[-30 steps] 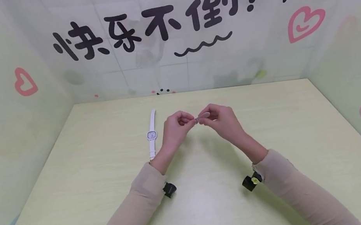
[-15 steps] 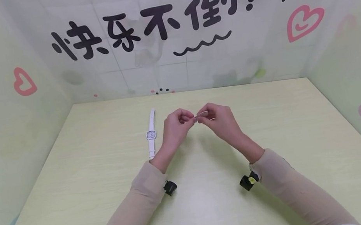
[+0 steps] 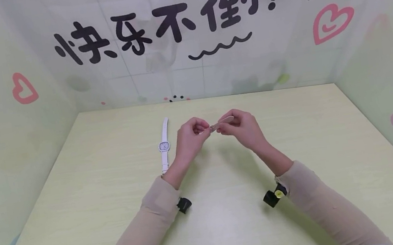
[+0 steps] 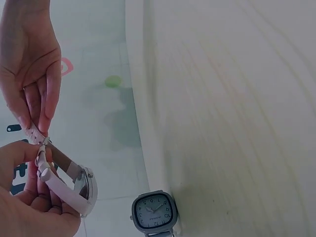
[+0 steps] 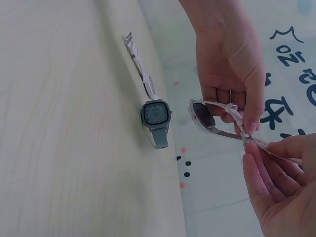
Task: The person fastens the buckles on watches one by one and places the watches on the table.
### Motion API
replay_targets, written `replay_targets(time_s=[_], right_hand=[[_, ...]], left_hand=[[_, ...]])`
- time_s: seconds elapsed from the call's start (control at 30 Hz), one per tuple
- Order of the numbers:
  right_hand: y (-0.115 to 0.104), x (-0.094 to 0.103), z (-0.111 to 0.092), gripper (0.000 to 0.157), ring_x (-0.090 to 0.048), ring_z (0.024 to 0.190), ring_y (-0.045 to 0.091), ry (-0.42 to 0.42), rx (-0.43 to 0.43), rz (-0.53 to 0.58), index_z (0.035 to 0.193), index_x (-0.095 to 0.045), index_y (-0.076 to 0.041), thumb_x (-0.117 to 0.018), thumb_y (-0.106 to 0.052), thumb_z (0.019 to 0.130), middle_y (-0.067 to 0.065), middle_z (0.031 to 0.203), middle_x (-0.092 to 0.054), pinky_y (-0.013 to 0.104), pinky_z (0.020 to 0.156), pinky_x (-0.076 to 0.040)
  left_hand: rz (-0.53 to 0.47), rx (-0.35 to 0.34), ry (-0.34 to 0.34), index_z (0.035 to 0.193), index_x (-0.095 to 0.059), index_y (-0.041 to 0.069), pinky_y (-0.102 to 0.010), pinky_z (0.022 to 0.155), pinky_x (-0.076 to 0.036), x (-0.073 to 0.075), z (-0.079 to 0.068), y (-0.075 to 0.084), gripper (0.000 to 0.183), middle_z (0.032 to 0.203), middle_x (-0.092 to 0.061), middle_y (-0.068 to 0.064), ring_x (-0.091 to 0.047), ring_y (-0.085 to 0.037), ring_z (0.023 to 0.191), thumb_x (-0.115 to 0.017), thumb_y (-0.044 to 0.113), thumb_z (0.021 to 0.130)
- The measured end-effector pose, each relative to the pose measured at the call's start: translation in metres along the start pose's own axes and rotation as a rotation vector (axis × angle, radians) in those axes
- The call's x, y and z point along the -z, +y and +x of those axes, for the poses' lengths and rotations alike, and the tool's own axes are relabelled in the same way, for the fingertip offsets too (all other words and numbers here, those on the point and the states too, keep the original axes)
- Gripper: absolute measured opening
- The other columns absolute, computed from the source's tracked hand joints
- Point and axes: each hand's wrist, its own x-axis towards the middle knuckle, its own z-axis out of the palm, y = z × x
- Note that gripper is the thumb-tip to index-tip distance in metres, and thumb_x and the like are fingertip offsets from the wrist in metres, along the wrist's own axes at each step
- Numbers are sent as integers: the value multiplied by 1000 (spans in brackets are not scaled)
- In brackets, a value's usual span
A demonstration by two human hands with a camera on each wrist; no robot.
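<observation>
Both hands hold one white-strapped wristwatch point(image 4: 87, 191) above the table, its strap bent into a loop. My left hand point(image 3: 191, 141) pinches the strap by the metal buckle point(image 5: 244, 137), with the watch case hanging below its fingers in the left wrist view. Thumb and fingers of my right hand point(image 3: 245, 130) pinch the holed strap end point(image 3: 228, 120) where it comes through the buckle; its tip sticks out past them. A second white wristwatch point(image 3: 164, 146) lies face up on the table, left of my left hand.
The pale wooden table point(image 3: 89, 178) spreads beneath both arms. Printed white cloth point(image 3: 158, 73) with dark lettering and pink hearts closes off the back and sides. Black wrist cameras point(image 3: 271, 198) sit under both cuffs.
My right hand has shifted slightly to the right, away from the left hand, and more of the strap shows between and past its fingers. The left hand and the second watch have barely moved.
</observation>
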Motion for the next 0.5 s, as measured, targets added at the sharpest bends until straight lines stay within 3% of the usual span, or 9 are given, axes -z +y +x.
replay_targets(time_s=[0.13, 0.37, 0.5], right_hand=[[0, -1, -1, 20, -73, 82, 4, 1, -2, 10, 109, -63, 9, -65, -6, 95, 31, 107, -71, 26, 81, -61], [1, -5, -2, 18, -75, 94, 32, 27, 11, -58, 107, -65, 6, -68, -7, 94, 26, 105, -74, 29, 83, -61], [0, -9, -3, 16, -74, 96, 37, 46, 39, -113, 105, -67, 4, -69, -7, 93, 22, 105, -75, 34, 85, -61]], left_hand=[[25, -11, 9, 98, -67, 3, -19, 66, -45, -1, -1, 1, 10, 91, -67, -11, -59, -18, 82, -70, 9, 91], [95, -27, 21, 98, -66, 5, -20, 65, -45, -3, -1, 2, 8, 90, -67, -10, -58, -19, 81, -69, 8, 91], [136, -37, 36, 96, -66, 5, -20, 65, -45, -4, -1, 2, 7, 89, -67, -9, -59, -19, 81, -68, 7, 90]])
